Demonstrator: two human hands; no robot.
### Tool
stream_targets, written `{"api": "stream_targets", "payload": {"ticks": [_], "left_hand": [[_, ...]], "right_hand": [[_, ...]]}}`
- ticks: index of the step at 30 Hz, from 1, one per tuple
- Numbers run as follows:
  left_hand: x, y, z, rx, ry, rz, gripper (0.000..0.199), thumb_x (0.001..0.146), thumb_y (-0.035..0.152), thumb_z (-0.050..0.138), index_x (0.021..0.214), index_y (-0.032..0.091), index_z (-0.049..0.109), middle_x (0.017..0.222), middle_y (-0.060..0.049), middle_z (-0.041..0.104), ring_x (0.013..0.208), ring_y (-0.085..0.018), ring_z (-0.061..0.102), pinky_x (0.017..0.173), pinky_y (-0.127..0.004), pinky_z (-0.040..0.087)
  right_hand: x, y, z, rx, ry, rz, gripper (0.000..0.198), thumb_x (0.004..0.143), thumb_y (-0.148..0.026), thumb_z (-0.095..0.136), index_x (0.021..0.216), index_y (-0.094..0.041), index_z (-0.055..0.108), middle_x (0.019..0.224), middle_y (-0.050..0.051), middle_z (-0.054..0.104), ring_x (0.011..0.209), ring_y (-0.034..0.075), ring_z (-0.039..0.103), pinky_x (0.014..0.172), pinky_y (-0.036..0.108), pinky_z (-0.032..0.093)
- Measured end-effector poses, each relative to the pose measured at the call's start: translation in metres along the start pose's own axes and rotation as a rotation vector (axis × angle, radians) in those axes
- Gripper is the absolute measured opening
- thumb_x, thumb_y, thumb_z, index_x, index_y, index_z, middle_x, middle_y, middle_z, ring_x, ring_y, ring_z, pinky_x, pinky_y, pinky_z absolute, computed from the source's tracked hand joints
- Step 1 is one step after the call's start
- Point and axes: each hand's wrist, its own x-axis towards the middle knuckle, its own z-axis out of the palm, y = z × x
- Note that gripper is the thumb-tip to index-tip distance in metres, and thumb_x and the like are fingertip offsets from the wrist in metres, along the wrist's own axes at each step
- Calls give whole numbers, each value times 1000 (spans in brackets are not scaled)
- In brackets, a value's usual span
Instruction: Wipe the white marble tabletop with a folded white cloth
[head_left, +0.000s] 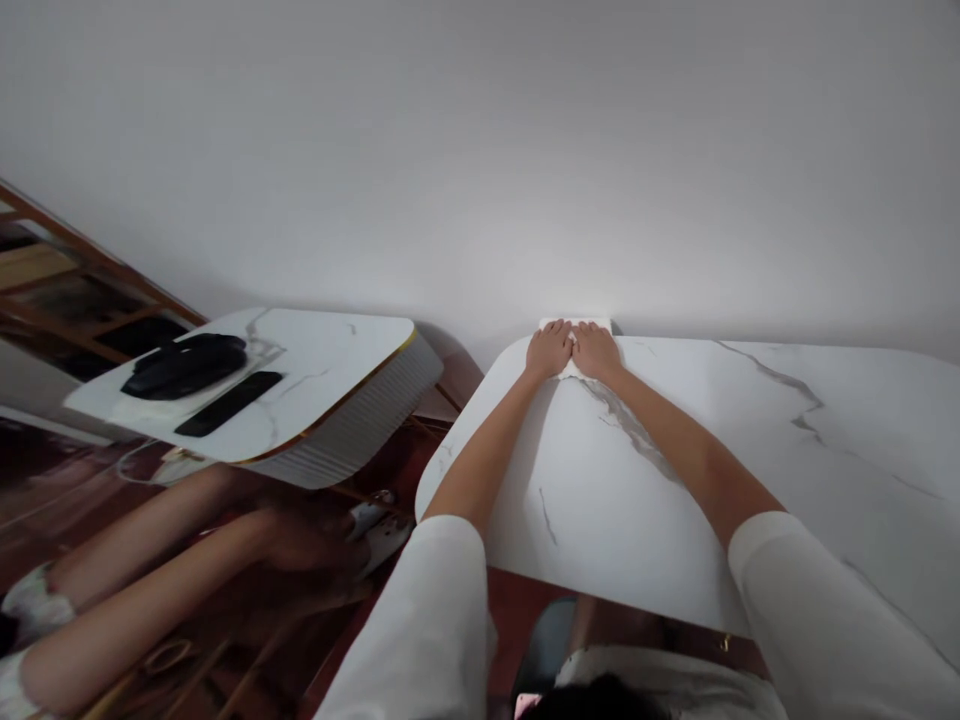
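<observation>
Both arms reaching fwd over white marbled tbl, sleeves white. L hand & R hand are resting side by side, backs up, fingers pointing to wall, on white sheet (cloth or paper, can't tell). Sheet is lying at tbl's far edge, nr its far L corner, mostly hidden under hands. Grip: hands are covering sheet from above; can't tell if fingers are pinching it. To L, well apart, second marbled tbl is bearing blk bag-like item & flat blk slab. Nr L, another person's bare legs are showing, blurred.
</observation>
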Motion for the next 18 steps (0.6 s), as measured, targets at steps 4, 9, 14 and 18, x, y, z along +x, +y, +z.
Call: {"api": "stream_targets", "payload": {"ticks": [4,9,14,18], "left_hand": [[-9,2,-3,7,-29,22,52,97,25,25,146,10,34,153,-13,34,141,-26,29,113,-47,28],[-41,13,-13,31,-55,59,53,97,27,23,147,10,32,154,-12,33,142,-26,28,114,-45,27],[-96,28,-29,54,-80,15,55,96,27,22,148,11,31,155,-12,31,143,-26,27,114,-46,27],[-148,37,-44,92,-107,0,56,95,27,23,148,11,31,154,-12,31,143,-27,28,114,-46,28]], "right_hand": [[-13,-6,-2,13,15,35,48,97,-22,29,140,-5,42,149,16,41,137,28,33,111,43,22],[-45,-20,-7,47,13,86,49,97,-23,30,142,-5,39,151,15,38,140,29,29,114,43,19],[-90,-44,-20,54,-5,43,49,97,-23,30,142,-4,39,151,16,38,140,28,29,114,42,19],[-131,-69,-34,64,-26,-1,51,97,-24,31,142,-3,39,151,18,37,140,30,30,115,45,20]]}}
